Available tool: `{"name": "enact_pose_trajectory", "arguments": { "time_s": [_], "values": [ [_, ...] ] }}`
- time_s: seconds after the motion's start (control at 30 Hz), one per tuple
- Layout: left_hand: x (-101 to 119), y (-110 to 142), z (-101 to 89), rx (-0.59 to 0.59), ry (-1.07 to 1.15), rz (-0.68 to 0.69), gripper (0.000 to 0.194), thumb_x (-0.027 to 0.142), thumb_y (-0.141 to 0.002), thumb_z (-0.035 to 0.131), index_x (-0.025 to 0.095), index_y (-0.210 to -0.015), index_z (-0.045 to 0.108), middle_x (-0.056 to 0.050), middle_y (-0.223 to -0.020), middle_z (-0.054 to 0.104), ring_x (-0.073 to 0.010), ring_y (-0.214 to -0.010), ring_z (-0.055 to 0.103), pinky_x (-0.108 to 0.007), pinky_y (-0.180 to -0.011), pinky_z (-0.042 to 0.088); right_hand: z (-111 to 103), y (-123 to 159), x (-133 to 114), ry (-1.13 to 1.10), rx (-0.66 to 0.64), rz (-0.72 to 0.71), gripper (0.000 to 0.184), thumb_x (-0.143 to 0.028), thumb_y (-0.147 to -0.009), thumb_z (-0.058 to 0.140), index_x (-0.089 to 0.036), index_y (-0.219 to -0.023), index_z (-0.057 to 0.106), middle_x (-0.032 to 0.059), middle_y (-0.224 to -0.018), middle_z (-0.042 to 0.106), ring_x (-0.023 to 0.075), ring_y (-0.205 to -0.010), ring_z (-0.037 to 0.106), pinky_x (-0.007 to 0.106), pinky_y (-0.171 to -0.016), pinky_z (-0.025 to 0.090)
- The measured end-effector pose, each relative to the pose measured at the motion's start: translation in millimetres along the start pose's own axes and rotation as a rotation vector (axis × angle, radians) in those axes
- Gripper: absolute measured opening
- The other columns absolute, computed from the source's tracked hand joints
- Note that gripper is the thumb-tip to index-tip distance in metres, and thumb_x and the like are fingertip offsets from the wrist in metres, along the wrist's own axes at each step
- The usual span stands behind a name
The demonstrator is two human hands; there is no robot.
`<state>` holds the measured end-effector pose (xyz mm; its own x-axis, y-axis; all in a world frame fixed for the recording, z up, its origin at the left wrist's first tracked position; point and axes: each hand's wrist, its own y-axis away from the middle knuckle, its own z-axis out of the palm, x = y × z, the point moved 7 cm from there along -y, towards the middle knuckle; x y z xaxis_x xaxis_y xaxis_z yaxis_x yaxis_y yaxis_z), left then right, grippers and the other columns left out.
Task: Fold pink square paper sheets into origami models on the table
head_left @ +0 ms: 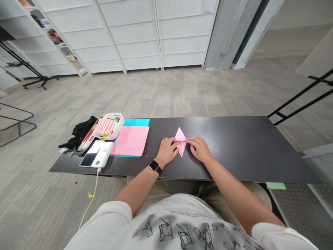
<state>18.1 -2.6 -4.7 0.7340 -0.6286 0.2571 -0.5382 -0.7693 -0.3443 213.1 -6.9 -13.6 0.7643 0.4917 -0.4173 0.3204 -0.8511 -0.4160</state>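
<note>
A pink origami paper (182,148), folded to a pointed diamond with flaps at its sides, lies on the dark table in front of me. My left hand (167,150) grips its left side, fingertips and thumb resting on the folds near the middle. At the right corner, the curled fingers of my right hand (199,149) pinch the paper's edge. The fingertips partly cover both side corners. A black smartwatch (154,165) is on my left wrist.
Left on the dark table (234,149) lie pink paper sheets (132,140) over blue ones, a white basket (120,125), a phone (90,158) and a white power bank (103,154) with a cable hanging off the edge. Behind them are pens (87,139) and black cloth (84,127).
</note>
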Motion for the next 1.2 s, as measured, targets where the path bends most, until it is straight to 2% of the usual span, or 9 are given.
{"name": "enact_pose_trajectory", "arguments": {
  "time_s": [0.1,0.27,0.47,0.63,0.77,0.93,1.03,1.13,1.2],
  "values": [
    [-3.8,-0.9,4.0,-0.011,0.009,-0.016,0.037,0.035,-0.102,0.063,0.028,-0.137,0.068,-0.011,-0.145,0.063,-0.0316,-0.133,0.056,-0.060,-0.124,0.038,-0.4,1.3,-4.9,0.005,-0.012,-0.033,0.038,-0.013,-0.098,0.052,-0.026,-0.121,0.079,0.0069,-0.124,0.078,0.0265,-0.118,0.065,0.048,-0.109,0.049],
    [-15.4,-1.5,12.9,-0.013,0.026,-0.082,0.045,0.038,-0.098,0.068,0.029,-0.142,0.065,-0.012,-0.152,0.059,-0.0363,-0.146,0.049,-0.070,-0.129,0.028,11.7,0.8,-10.3,0.042,-0.103,-0.087,0.039,-0.028,-0.103,0.059,-0.027,-0.141,0.071,0.0066,-0.146,0.070,0.0309,-0.141,0.055,0.054,-0.118,0.043],
    [-17.8,-1.5,15.4,-0.006,0.045,-0.093,0.043,0.038,-0.100,0.066,0.029,-0.142,0.064,-0.011,-0.153,0.059,-0.0347,-0.149,0.048,-0.068,-0.131,0.027,13.9,-2.1,-9.0,0.044,-0.143,-0.059,0.044,-0.038,-0.106,0.058,-0.025,-0.147,0.065,0.0089,-0.146,0.070,0.0326,-0.141,0.054,0.055,-0.121,0.039],
    [-18.0,-2.2,12.6,-0.026,0.072,-0.119,0.038,0.039,-0.103,0.061,0.028,-0.139,0.064,-0.010,-0.152,0.060,-0.0322,-0.148,0.050,-0.065,-0.132,0.025,5.6,-2.9,-7.0,-0.031,-0.094,-0.037,0.048,-0.044,-0.107,0.056,-0.022,-0.150,0.060,0.0135,-0.140,0.070,0.0321,-0.132,0.059,0.052,-0.116,0.042],
    [-18.3,-2.2,10.9,-0.042,0.098,-0.145,0.035,0.043,-0.104,0.060,0.028,-0.135,0.065,-0.009,-0.153,0.060,-0.0310,-0.149,0.050,-0.063,-0.134,0.023,0.6,-3.9,-4.8,-0.082,-0.069,-0.015,0.041,-0.046,-0.106,0.057,-0.025,-0.139,0.067,0.0113,-0.118,0.074,0.0298,-0.114,0.064,0.048,-0.105,0.046],
    [-17.8,-1.7,7.8,-0.032,0.141,-0.168,0.031,0.047,-0.099,0.068,0.025,-0.121,0.065,-0.010,-0.153,0.061,-0.0314,-0.149,0.050,-0.063,-0.135,0.021,-1.1,-3.4,-7.5,0.003,-0.041,-0.012,0.019,-0.042,-0.102,0.064,-0.028,-0.103,0.078,0.0069,-0.106,0.073,0.0276,-0.107,0.062,0.050,-0.107,0.042],
    [-19.4,-1.0,5.6,-0.007,0.181,-0.187,0.032,0.046,-0.095,0.074,0.024,-0.115,0.062,-0.011,-0.151,0.062,-0.0319,-0.148,0.051,-0.064,-0.134,0.022,0.3,-2.2,-8.3,0.032,-0.021,-0.016,0.013,-0.037,-0.095,0.071,-0.028,-0.102,0.078,0.0065,-0.112,0.073,0.0283,-0.112,0.061,0.052,-0.112,0.039],
    [-23.4,0.4,4.9,0.020,0.213,-0.201,0.028,0.029,-0.092,0.072,0.024,-0.117,0.060,-0.010,-0.148,0.064,-0.0303,-0.146,0.052,-0.063,-0.133,0.025,2.1,-1.1,-3.7,0.054,0.002,0.008,0.014,-0.031,-0.095,0.070,-0.029,-0.106,0.079,0.0063,-0.116,0.073,0.0287,-0.115,0.061,0.053,-0.115,0.038],
    [-25.5,1.3,5.3,0.032,0.221,-0.187,0.033,0.020,-0.090,0.068,0.024,-0.122,0.061,-0.011,-0.149,0.064,-0.0296,-0.147,0.052,-0.062,-0.133,0.026,3.4,-0.4,0.6,0.073,0.015,0.027,0.017,-0.029,-0.097,0.067,-0.029,-0.108,0.079,0.0067,-0.117,0.074,0.0289,-0.116,0.061,0.054,-0.115,0.038]
  ]
}}
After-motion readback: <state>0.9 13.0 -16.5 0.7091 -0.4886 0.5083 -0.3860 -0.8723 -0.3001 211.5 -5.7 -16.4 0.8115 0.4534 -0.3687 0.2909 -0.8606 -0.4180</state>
